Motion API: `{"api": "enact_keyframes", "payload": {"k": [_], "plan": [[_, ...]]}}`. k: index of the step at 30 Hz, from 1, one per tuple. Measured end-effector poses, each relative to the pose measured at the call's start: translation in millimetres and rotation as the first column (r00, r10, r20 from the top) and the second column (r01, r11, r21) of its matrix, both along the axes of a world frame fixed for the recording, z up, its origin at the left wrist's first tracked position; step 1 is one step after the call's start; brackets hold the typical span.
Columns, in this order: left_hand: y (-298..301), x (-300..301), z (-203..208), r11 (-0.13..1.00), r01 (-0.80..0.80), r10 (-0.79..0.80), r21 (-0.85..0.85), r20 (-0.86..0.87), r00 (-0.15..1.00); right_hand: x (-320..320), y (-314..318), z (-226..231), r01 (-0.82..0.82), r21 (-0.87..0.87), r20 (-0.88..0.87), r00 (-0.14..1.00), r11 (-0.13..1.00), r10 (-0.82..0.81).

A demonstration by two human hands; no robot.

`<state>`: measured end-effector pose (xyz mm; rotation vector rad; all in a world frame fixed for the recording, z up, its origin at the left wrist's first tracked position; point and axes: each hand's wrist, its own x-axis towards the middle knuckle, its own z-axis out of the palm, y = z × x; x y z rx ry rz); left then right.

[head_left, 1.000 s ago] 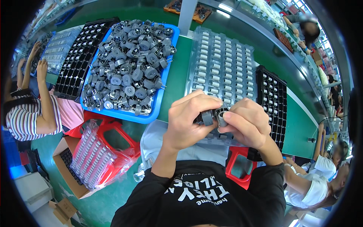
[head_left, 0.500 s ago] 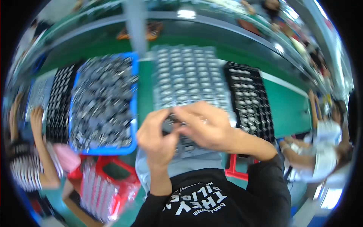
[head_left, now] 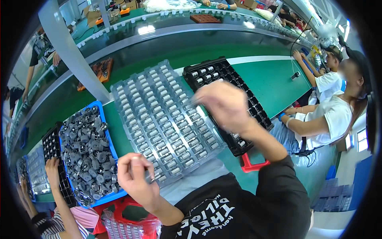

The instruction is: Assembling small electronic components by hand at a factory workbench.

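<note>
My left hand (head_left: pixel 137 181) is by the near left corner of a clear plastic tray (head_left: pixel 126 124), its fingers curled closed. Something small and shiny shows at the fingertips, too small to name. Over the gap between the clear tray and a black tray (head_left: pixel 235 152) is my right hand (head_left: pixel 227 105), smeared by motion, so its grip is hidden. Rows of small silver metal cylinders (head_left: pixel 173 133) fill the clear tray. The black tray has some silver cylinders at its far and near ends, and bare pockets show between.
Left of the clear tray, a blue bin (head_left: pixel 108 133) holds a heap of grey round-capped metal parts (head_left: pixel 88 153). Further left is another black tray (head_left: pixel 51 145), near a co-worker's arm (head_left: pixel 59 187). A slanted metal post (head_left: pixel 73 51) rises behind the bin. Co-workers sit at right.
My hands, together over a dark part before, have come apart. The right has moved across toward the black tray, the left down and left. The whole view has turned and tilted.
</note>
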<state>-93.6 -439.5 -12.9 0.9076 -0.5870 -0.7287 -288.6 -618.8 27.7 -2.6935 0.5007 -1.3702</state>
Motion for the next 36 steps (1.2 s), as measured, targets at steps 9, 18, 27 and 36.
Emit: {"api": "enact_keyframes", "payload": {"k": [9, 18, 27, 36], "plan": [[-3.6, 28.9, -9.6, 0.835, 0.281, -0.550, -0.473, -0.720, 0.423, -131.1, -39.5, -50.5, 0.248, -0.111, -0.404, 0.874, 0.962, -0.272], [-11.8, 24.7, -24.0, 0.730, 0.402, -0.672, -0.553, -0.472, 0.570, -127.9, -44.9, -59.0, 0.187, -0.090, -0.423, 0.882, 0.978, -0.207], [-10.8, 29.6, -24.1, 0.821, 0.367, -0.536, -0.437, -0.372, 0.757, -89.0, -44.3, -33.3, 0.149, -0.067, -0.536, 0.829, 0.987, -0.162], [-1.6, 40.3, -29.3, 0.911, 0.301, -0.376, -0.282, -0.269, 0.887, 44.1, -30.8, -32.7, -0.306, 0.255, -0.539, 0.743, 0.917, 0.397]]}}
